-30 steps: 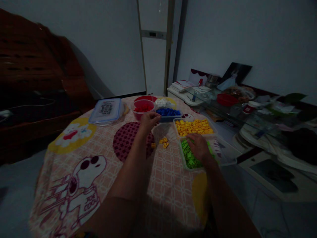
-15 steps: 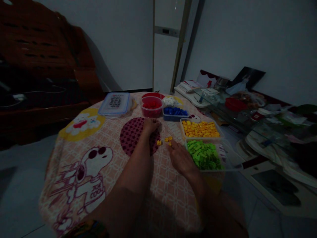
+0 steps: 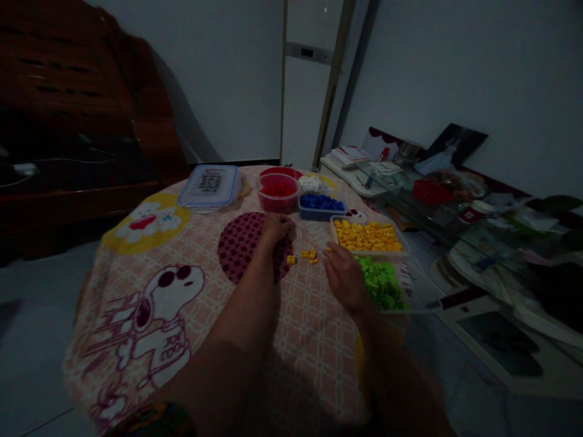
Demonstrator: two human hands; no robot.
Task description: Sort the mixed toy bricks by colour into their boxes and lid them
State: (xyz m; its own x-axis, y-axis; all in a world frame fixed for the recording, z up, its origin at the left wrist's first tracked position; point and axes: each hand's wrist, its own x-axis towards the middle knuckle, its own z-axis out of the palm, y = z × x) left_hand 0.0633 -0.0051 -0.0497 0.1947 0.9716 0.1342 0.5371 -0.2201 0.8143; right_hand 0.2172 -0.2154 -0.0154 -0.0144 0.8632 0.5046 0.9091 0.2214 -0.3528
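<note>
My left hand (image 3: 276, 229) rests at the far right edge of a round maroon checked mat (image 3: 241, 246); its fingers are curled together, and whatever they hold is hidden. To the right, my right hand (image 3: 345, 278) pinches a small yellow toy brick (image 3: 328, 247) at its fingertips, in front of the tub of green bricks. Between the two hands, several loose yellow bricks (image 3: 310, 255) lie on the tablecloth, with one more yellow brick (image 3: 291, 260) at the mat's edge.
Beyond my right hand stand a tub of yellow bricks (image 3: 368, 235) and a tub of green bricks (image 3: 382, 282). Farther back are a blue-brick tub (image 3: 321, 206), a round red-brick tub (image 3: 279, 193), white bricks (image 3: 310, 184) and a lidded box (image 3: 209, 186). A cluttered glass table (image 3: 405, 206) adjoins on the right.
My right hand has lifted away from the loose yellow bricks and moved right, its fingers now pinched around a yellow brick. My left hand stays in about the same place.
</note>
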